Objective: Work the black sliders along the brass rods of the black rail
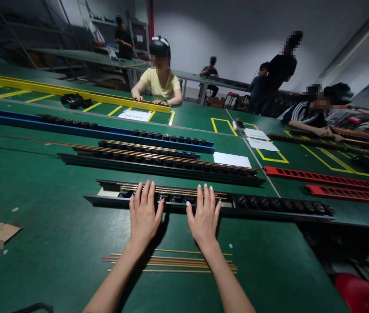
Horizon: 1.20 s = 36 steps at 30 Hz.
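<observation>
A long black channel (106,201) lies across the green table in front of me, with a row of black parts (269,203) along its right half. Several thin brass-coloured rods (177,191) rest lengthwise on it. My left hand (143,213) lies over the channel's left part, fingers stretched out on the rods. My right hand (204,213) rests farther right on the same channel, its fingers spread and touching the rods. Neither hand is closed around anything. Between my forearms and partly behind them, more loose brass-coloured rods (171,262) lie on the table.
Beyond are another black channel (158,168) bearing rods, a blue channel (99,132) and a yellow channel (83,95). Red slotted rails (321,178) lie at right. Across the table sits a person in a yellow shirt (161,84); another person (311,113) works at far right.
</observation>
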### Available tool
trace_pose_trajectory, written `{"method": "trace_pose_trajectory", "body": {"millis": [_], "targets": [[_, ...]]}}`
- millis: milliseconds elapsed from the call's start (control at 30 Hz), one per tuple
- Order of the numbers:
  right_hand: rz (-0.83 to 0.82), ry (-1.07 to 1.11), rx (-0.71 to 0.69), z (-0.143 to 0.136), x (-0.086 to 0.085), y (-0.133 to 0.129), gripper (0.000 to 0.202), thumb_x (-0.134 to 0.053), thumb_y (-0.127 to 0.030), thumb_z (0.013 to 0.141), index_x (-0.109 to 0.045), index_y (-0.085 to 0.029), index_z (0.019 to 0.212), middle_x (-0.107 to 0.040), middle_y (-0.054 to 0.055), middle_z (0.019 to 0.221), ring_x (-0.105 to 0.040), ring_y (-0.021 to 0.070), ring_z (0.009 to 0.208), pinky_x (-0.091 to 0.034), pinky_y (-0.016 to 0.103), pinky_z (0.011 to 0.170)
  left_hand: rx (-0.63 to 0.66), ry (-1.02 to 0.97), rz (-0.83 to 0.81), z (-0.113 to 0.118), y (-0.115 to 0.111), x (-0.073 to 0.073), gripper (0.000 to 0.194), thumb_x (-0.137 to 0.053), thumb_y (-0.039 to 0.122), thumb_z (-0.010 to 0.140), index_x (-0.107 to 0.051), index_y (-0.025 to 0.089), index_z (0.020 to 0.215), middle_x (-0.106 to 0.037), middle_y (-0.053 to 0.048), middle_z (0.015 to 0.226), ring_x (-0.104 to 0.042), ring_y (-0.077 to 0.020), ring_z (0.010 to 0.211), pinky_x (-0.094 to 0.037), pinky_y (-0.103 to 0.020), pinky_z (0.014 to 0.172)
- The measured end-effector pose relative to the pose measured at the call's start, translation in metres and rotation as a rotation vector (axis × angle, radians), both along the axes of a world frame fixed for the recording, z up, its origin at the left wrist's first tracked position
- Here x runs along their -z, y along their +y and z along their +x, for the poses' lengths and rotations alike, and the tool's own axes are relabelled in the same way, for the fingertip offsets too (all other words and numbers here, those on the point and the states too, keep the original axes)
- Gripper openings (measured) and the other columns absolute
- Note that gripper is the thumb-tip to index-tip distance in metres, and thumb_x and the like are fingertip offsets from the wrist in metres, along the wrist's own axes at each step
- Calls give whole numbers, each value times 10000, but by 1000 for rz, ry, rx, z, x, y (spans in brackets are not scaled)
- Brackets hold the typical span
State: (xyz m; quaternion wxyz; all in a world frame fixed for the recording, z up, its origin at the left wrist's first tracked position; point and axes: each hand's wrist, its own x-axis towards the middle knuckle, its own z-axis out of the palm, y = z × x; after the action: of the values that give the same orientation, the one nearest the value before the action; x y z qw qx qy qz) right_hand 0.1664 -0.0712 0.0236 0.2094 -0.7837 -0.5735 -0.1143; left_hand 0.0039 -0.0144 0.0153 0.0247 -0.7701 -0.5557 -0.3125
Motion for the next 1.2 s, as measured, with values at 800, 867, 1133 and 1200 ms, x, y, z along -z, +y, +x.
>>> {"method": "trace_pose_trajectory", "body": {"millis": [800, 867, 1133, 1200], "targets": [[3, -5, 1, -1, -2, 0, 556, -354, -324, 940, -289, -151, 1464, -326, 126, 1511, -195, 265, 1420, -224, 550, 1093, 14, -23, -5, 0, 0, 0, 601, -393, 385, 931, -237, 190, 1477, -367, -105, 1505, -214, -262, 1428, -254, -476, 1119], [2, -5, 2, -1, -1, 0, 560, -359, -327, 938, -287, -154, 1466, -331, 132, 1508, -196, 267, 1420, -225, 549, 1093, 17, -24, -7, 0, 0, 0, 603, -388, 388, 931, -233, 192, 1479, -362, -111, 1507, -215, -266, 1428, -249, -482, 1120], [18, 1, -5, 0, 1, 0, 559, -337, -328, 937, -288, -153, 1466, -336, 129, 1505, -206, 271, 1415, -211, 554, 1090, 22, -41, -7, 0, 0, 0, 595, -384, 386, 929, -245, 196, 1475, -363, -112, 1506, -218, -269, 1427, -244, -485, 1120], [20, 0, -7, 0, 1, 0, 558, -336, -329, 937, -292, -151, 1464, -337, 129, 1504, -206, 272, 1414, -209, 552, 1091, 21, -40, -10, 0, 0, -1, 594, -382, 385, 929, -243, 199, 1475, -362, -109, 1507, -217, -268, 1427, -242, -482, 1122]]}}
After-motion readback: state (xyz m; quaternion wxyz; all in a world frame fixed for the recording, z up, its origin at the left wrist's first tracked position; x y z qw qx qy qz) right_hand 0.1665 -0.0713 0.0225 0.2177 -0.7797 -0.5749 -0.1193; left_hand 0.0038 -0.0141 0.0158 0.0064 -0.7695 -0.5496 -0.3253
